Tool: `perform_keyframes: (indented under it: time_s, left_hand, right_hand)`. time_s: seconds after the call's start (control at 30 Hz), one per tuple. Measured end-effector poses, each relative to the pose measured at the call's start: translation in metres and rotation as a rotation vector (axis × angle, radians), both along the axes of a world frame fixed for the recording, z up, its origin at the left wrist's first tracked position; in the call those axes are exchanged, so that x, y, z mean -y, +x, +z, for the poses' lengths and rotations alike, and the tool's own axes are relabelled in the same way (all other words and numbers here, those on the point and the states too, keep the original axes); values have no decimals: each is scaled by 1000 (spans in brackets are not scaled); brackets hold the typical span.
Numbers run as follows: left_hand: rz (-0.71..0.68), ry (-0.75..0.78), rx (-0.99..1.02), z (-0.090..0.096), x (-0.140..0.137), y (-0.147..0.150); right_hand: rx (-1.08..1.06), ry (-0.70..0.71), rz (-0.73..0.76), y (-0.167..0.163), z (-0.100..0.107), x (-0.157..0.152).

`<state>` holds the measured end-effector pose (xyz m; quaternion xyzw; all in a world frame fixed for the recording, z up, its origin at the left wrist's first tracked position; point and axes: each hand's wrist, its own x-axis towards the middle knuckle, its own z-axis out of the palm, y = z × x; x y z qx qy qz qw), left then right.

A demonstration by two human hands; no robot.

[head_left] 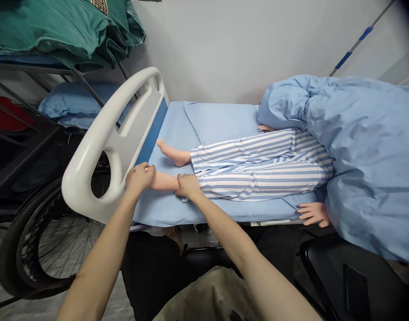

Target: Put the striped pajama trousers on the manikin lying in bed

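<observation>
A care manikin in blue-and-white striped trousers (258,145) lies on the bed with its legs stretched to the left. My left hand (140,179) is closed around the near foot, mostly hiding it. Just above the bare ankle (164,181), my right hand (188,186) wraps the same lower leg at the trouser cuff. The far foot (174,153) rests on the sheet, toes toward the footboard. A blue quilt (368,156) is heaped over the manikin's upper body, and one manikin hand (314,214) sticks out at the near edge.
A white footboard (104,120) stands close to my left hand. Left of it is a wheelchair wheel (53,249), with a rack holding green bedding (73,31) behind. A black chair (351,276) sits at the lower right. The light blue sheet (221,118) covers the mattress.
</observation>
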<state>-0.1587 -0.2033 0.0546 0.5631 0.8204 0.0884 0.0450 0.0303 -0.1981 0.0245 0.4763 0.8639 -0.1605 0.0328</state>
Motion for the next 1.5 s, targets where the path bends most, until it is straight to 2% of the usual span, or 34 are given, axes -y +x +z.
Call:
perform_keyframes:
  time_s: [0.1,0.17,0.23,0.3,0.4,0.6,0.77,0.87,0.97,1.13,1.2,1.33,1.5]
  left_hand:
    - [181,197,-15,-25,29,17]
    - [238,195,-24,-37,43,24]
    - [204,142,-27,-41,50,24]
    - [143,98,-46,-35,51,20]
    - [108,51,-91,-16,45,15]
    - [51,-92,-96,21,16,13]
    - [-50,-227,-39,26,-15,-1]
    - [-41,-242,37,22,-22,-8]
    - [71,-152,107,15,-12,-3]
    - [250,223,24,-11,24,26]
    - [261,291,10,-21,33,33]
    - [220,284,-26,-27,39,33]
    - [146,180,-165,-6,36,23]
  right_hand:
    - [4,6,-3,0,-1,0]
    - [10,10,-3,0,-1,0]
    - [15,17,-4,-1,-2,0]
    - [16,27,-7,-2,-4,0]
    - [9,41,-7,-3,-6,-1]
    - [-5,67,-9,-5,-17,-4]
    - [-18,125,-26,-9,-31,-8]
    - [-26,146,-30,-10,-35,-9]
    - [-20,149,-35,-10,-36,-9]
    - [-22,156,-38,-9,-33,-8]
    - [-13,142,-31,-9,-32,-8]
    - [8,128,-17,-10,-31,-8]
    - [-7,130,-20,-10,-30,-7]
